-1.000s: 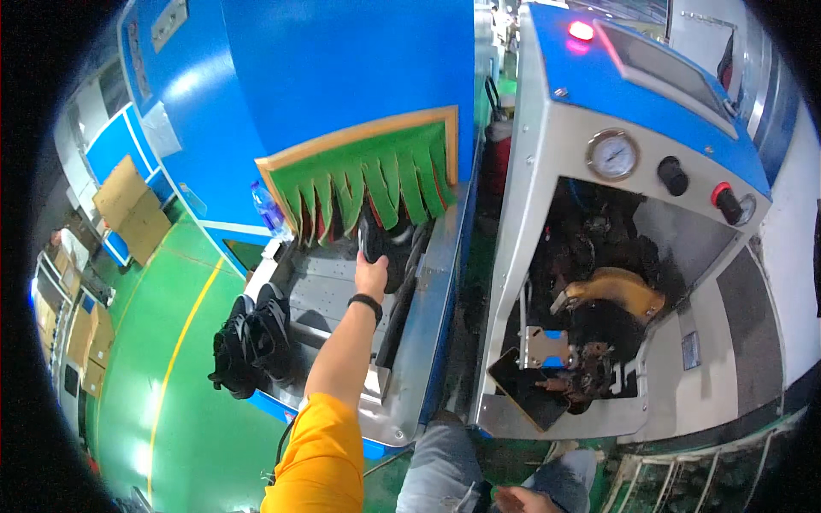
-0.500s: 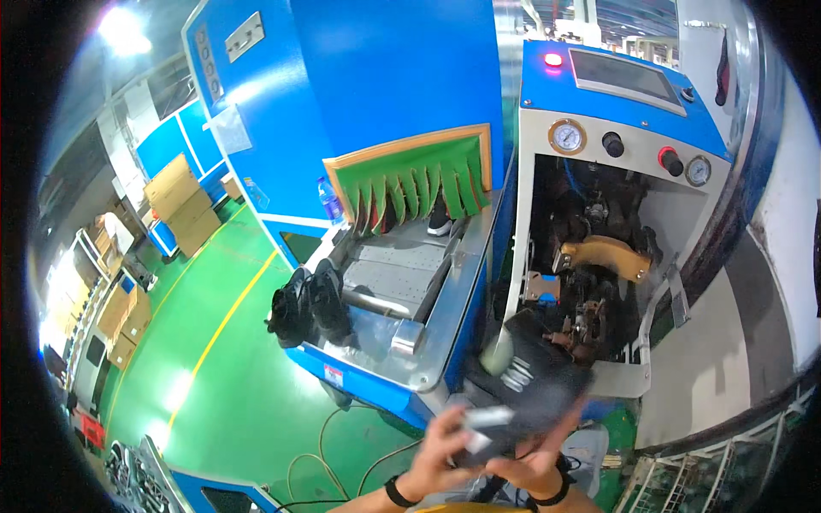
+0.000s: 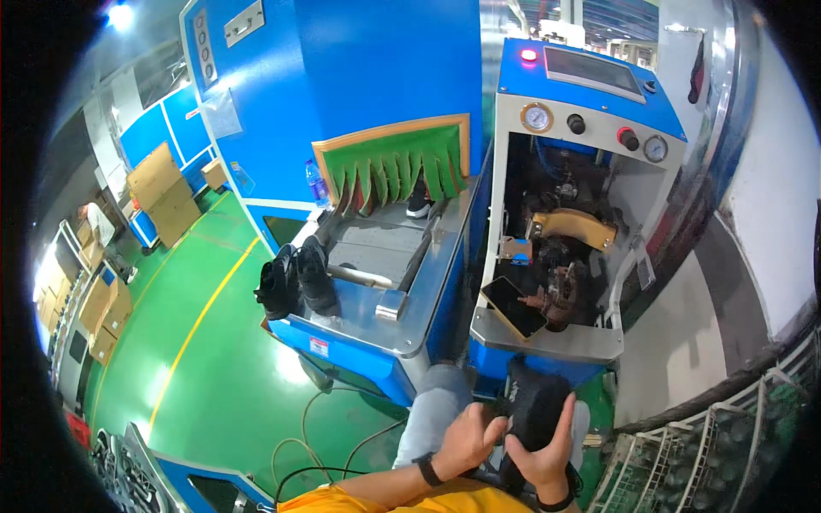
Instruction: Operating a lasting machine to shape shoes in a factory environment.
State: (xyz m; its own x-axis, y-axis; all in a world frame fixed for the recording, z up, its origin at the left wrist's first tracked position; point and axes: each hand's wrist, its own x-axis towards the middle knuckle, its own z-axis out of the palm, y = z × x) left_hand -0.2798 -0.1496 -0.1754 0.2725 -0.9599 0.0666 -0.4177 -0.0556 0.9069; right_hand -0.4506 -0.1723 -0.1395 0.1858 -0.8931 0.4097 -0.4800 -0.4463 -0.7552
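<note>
A black shoe (image 3: pixel 537 400) is held low in front of my body, below the machine with the gauges. My right hand (image 3: pixel 547 457) grips its right side, thumb and fingers on either side of it. Its left edge is pinched by my left hand (image 3: pixel 470 440), with the fingers curled in. My palms hide the lower part of the shoe. Beyond it, a phone with a dark screen (image 3: pixel 515 308) rests aslant on the machine's front ledge. A pair of black shoes, of which the right one (image 3: pixel 316 278) is nearer, stands on the conveyor's metal end.
The gauge machine (image 3: pixel 556 111) has an open cavity with metal parts and a tan curved pad (image 3: pixel 575 229). Left of it, a blue oven-like machine has a green strip curtain (image 3: pixel 398 162), with a shoe under it. White racks (image 3: pixel 684 453) stand lower right. Hoses (image 3: pixel 308 436) lie on the floor.
The shoe has come closer to my body and turned, uncovering the phone on the ledge. Both hands have shifted slightly with it. My view has tilted, so the machines sit more to the left.
</note>
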